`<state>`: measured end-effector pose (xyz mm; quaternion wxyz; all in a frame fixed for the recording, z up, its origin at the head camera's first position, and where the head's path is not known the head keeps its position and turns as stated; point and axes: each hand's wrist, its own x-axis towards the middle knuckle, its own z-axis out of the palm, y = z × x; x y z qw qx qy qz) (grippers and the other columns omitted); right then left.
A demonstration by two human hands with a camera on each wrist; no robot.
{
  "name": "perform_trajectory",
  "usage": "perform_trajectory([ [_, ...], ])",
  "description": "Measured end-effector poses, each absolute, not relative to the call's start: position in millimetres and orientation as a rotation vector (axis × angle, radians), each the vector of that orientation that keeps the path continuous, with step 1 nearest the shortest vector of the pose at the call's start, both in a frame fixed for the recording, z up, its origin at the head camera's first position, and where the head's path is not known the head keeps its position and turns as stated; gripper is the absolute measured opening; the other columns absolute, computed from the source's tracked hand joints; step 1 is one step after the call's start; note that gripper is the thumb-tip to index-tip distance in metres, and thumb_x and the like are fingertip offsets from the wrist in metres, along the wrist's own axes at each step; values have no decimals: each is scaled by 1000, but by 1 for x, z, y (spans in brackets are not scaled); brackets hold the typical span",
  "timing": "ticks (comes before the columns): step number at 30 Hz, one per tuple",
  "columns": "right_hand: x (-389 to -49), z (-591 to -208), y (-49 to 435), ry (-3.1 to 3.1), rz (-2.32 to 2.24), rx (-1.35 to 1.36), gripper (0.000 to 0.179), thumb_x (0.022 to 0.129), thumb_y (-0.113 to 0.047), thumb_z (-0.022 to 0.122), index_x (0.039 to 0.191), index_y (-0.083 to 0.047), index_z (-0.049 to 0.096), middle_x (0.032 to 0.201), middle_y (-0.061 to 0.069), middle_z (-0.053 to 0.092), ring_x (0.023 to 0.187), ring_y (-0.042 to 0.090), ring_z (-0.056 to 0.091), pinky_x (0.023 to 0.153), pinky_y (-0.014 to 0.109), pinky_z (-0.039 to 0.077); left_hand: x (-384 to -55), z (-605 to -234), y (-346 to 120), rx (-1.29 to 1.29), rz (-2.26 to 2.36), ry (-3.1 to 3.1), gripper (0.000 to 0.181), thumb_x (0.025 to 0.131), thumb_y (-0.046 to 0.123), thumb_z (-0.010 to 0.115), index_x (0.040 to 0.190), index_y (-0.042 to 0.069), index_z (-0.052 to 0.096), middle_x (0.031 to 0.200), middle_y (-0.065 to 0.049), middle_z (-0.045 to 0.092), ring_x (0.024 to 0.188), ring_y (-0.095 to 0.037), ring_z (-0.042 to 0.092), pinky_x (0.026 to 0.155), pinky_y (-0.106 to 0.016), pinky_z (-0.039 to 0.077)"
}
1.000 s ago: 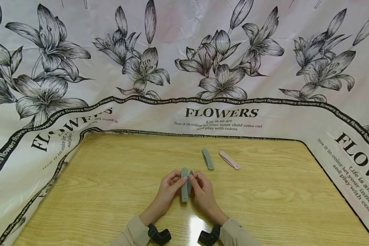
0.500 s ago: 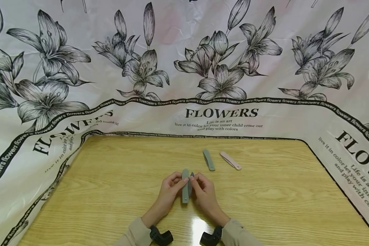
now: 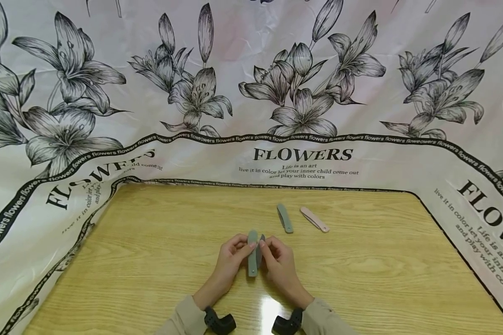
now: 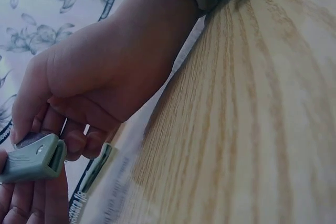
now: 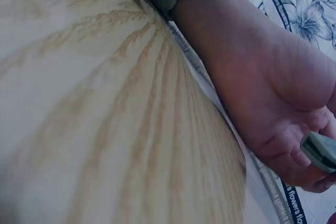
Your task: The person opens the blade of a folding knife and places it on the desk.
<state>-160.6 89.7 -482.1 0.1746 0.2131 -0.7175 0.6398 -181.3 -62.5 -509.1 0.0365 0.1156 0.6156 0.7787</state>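
In the head view my left hand (image 3: 229,260) grips a green-handled folding knife (image 3: 252,266), its thumb lying on the handle. My right hand (image 3: 280,261) pinches the dark grey blade (image 3: 259,255), which stands partly out on the handle's right side. The pivot end points toward me, with a small rivet showing. The left wrist view shows the slotted end of the handle (image 4: 32,162) close up. Only that handle's end (image 5: 319,151) appears in the right wrist view; my right fingertips are mostly hidden there.
Beyond my hands, a second green folding knife (image 3: 284,218) and a pink one (image 3: 314,219) lie folded on the wooden table (image 3: 151,242). A flower-printed sheet (image 3: 193,160) rises around the table's back and sides.
The blade stands slightly farther out from the handle than a second ago. Both hands keep their hold, and the head view has shifted a little. The two knives on the table lie unchanged.
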Motion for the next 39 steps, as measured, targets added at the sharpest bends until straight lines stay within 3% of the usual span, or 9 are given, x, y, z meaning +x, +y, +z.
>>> perform_trajectory([
  [4,-160,-482,94,-2026,1797,587,22,98,7,54,77,5,56,62,17,52,52,24,48,48,23,42,-182,-509,-63,334,2414,1937,24,98,16,64,107,-6,63,94,-18,68,83,-14,66,76,-24,54],
  [11,-160,-484,107,-1986,1814,649,20,97,11,53,78,5,58,62,22,54,51,32,49,46,24,45,-182,-509,-63,322,2466,1945,25,98,13,64,106,-10,60,89,-17,67,77,-13,67,75,-24,55],
  [15,-160,-483,111,-2014,1875,594,17,98,8,54,83,6,59,65,25,54,53,34,50,47,29,47,-182,-509,-63,362,2484,1903,24,98,11,63,106,-12,58,92,-22,66,78,-13,68,74,-25,56],
  [24,-158,-478,115,-2065,1924,466,15,100,4,55,86,7,58,67,24,56,53,28,49,49,24,44,-180,-505,-61,385,2491,1876,27,97,10,64,105,-14,56,87,-8,65,76,-11,67,72,-23,57],
  [33,-169,-507,123,-2001,1901,524,14,100,6,53,87,5,58,65,20,54,52,28,48,47,26,44,-179,-504,-62,283,2561,2041,23,97,8,64,106,-13,58,88,-14,65,77,-13,68,72,-24,58],
  [39,-167,-511,126,-1964,1923,529,12,100,3,55,88,3,59,66,17,55,53,26,48,47,27,44,-181,-505,-63,254,2632,1979,24,98,8,63,107,-13,58,89,-10,64,79,-16,69,73,-25,58],
])
